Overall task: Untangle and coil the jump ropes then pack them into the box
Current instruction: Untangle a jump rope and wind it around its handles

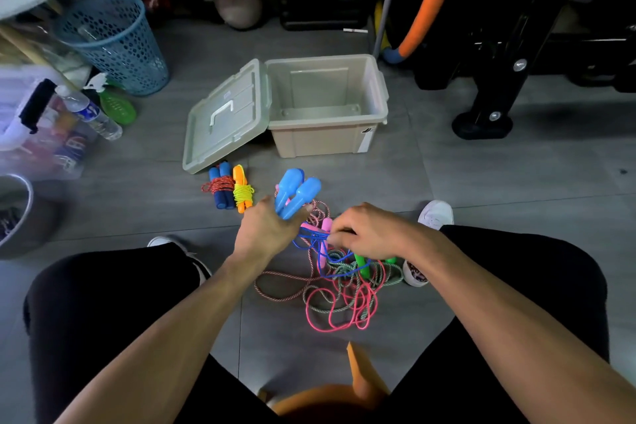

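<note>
Mid-untangle: left hand [266,227] grips both light-blue handles [296,191], right hand [366,229] pinches the blue cord [311,237] above the near tangle [339,289]; next likely pull it free, coil, then far box [327,103].

A blue mesh basket [113,41] stands near a water bottle [91,112].

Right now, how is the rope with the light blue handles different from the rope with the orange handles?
The light blue-handled rope is held up in the left hand, while the orange-handled rope lies on the floor. The light blue-handled rope's blue cord runs loose into the tangled pile, where the right hand pinches it; the orange-handled rope's yellow cord is wound tightly around its handles. The light blue handles look fatter. Neither is in the box.
</note>
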